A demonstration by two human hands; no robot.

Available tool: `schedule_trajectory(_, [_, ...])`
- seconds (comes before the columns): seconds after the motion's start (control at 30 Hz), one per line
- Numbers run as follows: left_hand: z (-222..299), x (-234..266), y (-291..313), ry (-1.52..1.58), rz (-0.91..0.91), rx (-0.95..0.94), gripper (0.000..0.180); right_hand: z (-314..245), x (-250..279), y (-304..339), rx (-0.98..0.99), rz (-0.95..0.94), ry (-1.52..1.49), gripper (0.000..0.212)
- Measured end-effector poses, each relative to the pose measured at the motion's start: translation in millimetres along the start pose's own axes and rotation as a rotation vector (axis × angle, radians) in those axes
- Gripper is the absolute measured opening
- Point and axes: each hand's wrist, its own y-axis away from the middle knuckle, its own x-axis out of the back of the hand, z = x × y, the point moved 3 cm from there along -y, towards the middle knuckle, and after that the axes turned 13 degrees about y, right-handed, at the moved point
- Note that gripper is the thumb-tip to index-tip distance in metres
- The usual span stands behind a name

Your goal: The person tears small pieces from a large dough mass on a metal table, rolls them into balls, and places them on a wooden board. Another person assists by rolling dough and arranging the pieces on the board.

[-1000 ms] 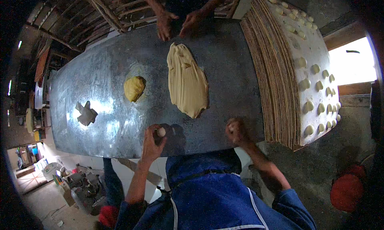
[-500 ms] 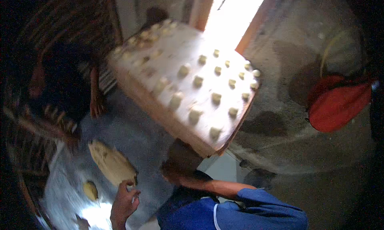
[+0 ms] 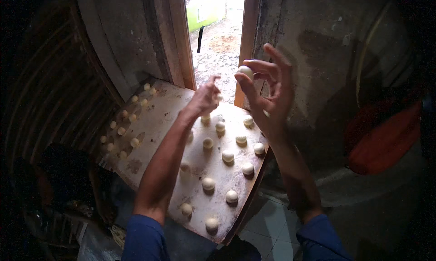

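Observation:
My right hand (image 3: 274, 86) is raised at the far side of the board, holding a pale dough ball (image 3: 245, 72) between thumb and index finger, the other fingers spread. My left hand (image 3: 205, 97) hovers over the board's far edge, its fingers smeared by motion. Beside those fingers shows another pale ball (image 3: 220, 98); whether it is held or lies on the board I cannot tell. Below both hands stretches a floury board (image 3: 156, 118) dotted with several round dough balls (image 3: 228, 156), set apart from one another. A group of smaller-looking balls (image 3: 121, 131) lies at its left end.
Beyond the board, a bright doorway (image 3: 218, 43) opens onto stony ground. A co-worker (image 3: 68, 174) sits in shadow at the left, near a grey surface (image 3: 97, 243). A red object (image 3: 381, 138) is at the right by the wall. Pale floor tiles (image 3: 272, 229) lie below.
My view has swung from the grey surface with the long dough piece toward the board and doorway. Both hands have come up over the board, the right now with a dough ball.

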Motion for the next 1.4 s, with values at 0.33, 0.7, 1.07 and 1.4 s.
schedule_trajectory(0.33, [40, 84, 121, -0.038, 0.036, -0.096, 0.106, -74, 22, 73, -0.115, -0.506, 0.156, 0.049])
schedule_trajectory(0.7, [133, 103, 605, 0.028, 0.784, 0.653, 0.045, -294, -64, 439, 0.023, -1.499, -0.469, 0.052])
schedule_trajectory(1.07, [-24, -81, 717, 1.564, 1.47, 0.757, 0.036, -356, -104, 470, 0.011, -1.549, -0.54, 0.033])
schedule_trajectory(1.4, [5, -83, 777, 1.221, 0.777, 0.976, 0.051, -394, -86, 508, -1.526, -1.906, -0.55, 0.028])
